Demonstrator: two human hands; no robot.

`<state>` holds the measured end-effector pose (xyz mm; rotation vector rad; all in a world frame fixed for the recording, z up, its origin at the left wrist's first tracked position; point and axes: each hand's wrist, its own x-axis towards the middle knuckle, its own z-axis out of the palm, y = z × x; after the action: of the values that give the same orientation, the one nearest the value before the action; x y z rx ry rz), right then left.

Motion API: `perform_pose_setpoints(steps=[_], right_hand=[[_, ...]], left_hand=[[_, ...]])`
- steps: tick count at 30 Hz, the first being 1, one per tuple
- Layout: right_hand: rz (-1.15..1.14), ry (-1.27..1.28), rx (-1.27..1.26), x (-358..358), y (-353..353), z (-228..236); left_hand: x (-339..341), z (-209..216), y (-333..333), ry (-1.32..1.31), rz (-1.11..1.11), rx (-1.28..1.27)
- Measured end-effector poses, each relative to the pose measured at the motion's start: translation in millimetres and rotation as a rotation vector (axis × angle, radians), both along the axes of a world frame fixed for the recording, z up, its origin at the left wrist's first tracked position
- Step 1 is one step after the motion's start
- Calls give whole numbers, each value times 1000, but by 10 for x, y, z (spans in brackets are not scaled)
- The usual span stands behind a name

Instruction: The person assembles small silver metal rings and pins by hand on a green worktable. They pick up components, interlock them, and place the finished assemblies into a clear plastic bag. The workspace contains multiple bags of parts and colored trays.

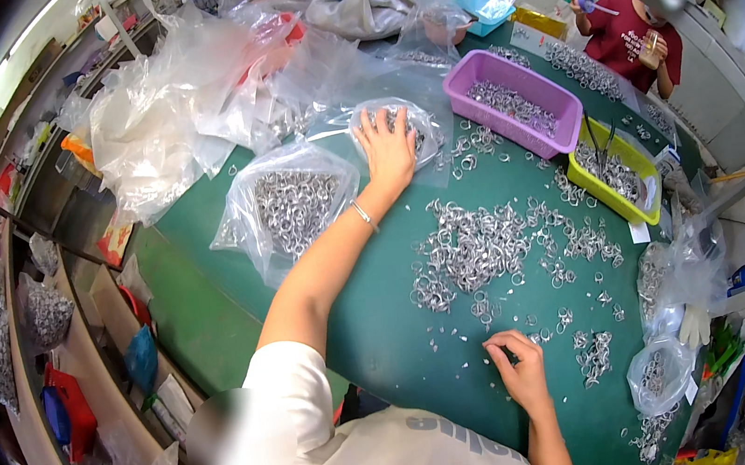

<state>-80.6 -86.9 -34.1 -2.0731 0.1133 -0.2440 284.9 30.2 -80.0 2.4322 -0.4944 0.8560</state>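
My left hand [388, 148] is stretched forward and lies with spread fingers on a clear plastic bag [422, 122] of small silver metal rings. Left of that forearm rests another clear bag [298, 205], fuller of the same rings. My right hand [522, 368] is near the table's front edge, its fingers curled and thumb and forefinger drawn together. Whatever they may hold is too small to make out. Just beyond it spreads a loose pile of silver rings [473, 243], with scattered rings and tiny flakes around it on the green tabletop [385, 325].
A purple basket [558, 137] and a lime-green basket [618, 200], both holding rings, stand at the back right. Crumpled plastic bags [160, 119] cover the far left. A small bag of rings [659, 373] sits at the right edge. Across the table is another person [629, 39].
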Motion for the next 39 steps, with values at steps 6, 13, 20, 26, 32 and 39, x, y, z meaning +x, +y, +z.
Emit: perform_pose_setpoints(steps=[6, 13, 20, 26, 32, 39], right_hand=[[47, 41, -3, 1241, -116, -49], [-348, 52, -405, 3205, 10, -419], [-165, 204, -314, 3457, -39, -548], [-166, 111, -251, 3496, -85, 153], [-102, -29, -492, 3399, 26, 389], [18, 81, -541, 3102, -171, 245]], left_hand=[[-47, -10, 91, 71, -67, -52], [77, -110, -21, 89, 171, -720], [229, -290, 223, 731, 114, -1476], [359, 248, 282, 277, -42, -1260], [741, 333, 599, 762, -139, -1208], [728, 488, 765, 612, -197, -193]])
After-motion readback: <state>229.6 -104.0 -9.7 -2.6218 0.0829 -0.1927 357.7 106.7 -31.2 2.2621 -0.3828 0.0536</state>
